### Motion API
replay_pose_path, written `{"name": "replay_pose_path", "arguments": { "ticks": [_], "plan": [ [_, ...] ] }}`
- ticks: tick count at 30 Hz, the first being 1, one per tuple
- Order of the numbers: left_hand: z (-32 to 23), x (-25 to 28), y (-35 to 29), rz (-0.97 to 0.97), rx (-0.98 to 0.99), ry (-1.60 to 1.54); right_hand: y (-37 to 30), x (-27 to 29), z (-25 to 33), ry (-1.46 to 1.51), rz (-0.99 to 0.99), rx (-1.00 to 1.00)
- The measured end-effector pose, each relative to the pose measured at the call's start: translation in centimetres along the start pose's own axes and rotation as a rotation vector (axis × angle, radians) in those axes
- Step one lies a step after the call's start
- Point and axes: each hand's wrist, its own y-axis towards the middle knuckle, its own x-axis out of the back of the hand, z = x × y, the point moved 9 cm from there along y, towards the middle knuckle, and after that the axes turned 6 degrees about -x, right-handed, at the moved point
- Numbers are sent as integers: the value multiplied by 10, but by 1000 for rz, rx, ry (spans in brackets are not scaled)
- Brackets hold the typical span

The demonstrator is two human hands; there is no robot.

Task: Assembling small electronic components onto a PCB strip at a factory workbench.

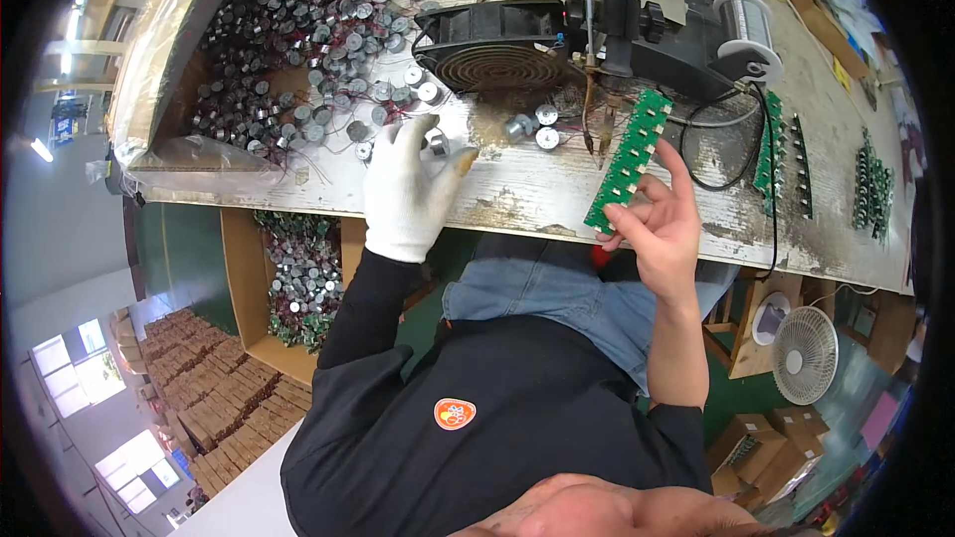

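Observation:
My right hand (659,224), bare, pinches the lower end of a green circuit board strip (633,161) between thumb and fingers. The strip is tilted above the table's front edge, with small pale parts along it. My left hand (406,189) wears a white glove with stained fingertips. Its thumb and forefinger are apart, around a small round metal motor (438,143); whether they touch it I cannot tell. More round motors (546,126) with thin wires lie between the hands, close to a soldering tip (589,134).
A large heap of wired motors (298,50) fills the left of the worktable. A black fan (502,58) and a soldering stand with a solder wire spool (744,25) stand behind. More green boards (872,184) lie at right. A cardboard box (249,288) of parts sits below the table's left.

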Motion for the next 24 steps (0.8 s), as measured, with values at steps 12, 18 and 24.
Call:
{"name": "replay_pose_path", "arguments": {
  "ticks": [12,18,24],
  "plan": [
    [11,-4,-4,-5,143,-333,-3,1,-2,26,25,10],
    [7,-15,-11,28,430,-842,-4,4,-2,12,19,-7],
    [-24,-44,-12,135,365,-1028,-3,1,-4,26,39,-15]
  ]
}}
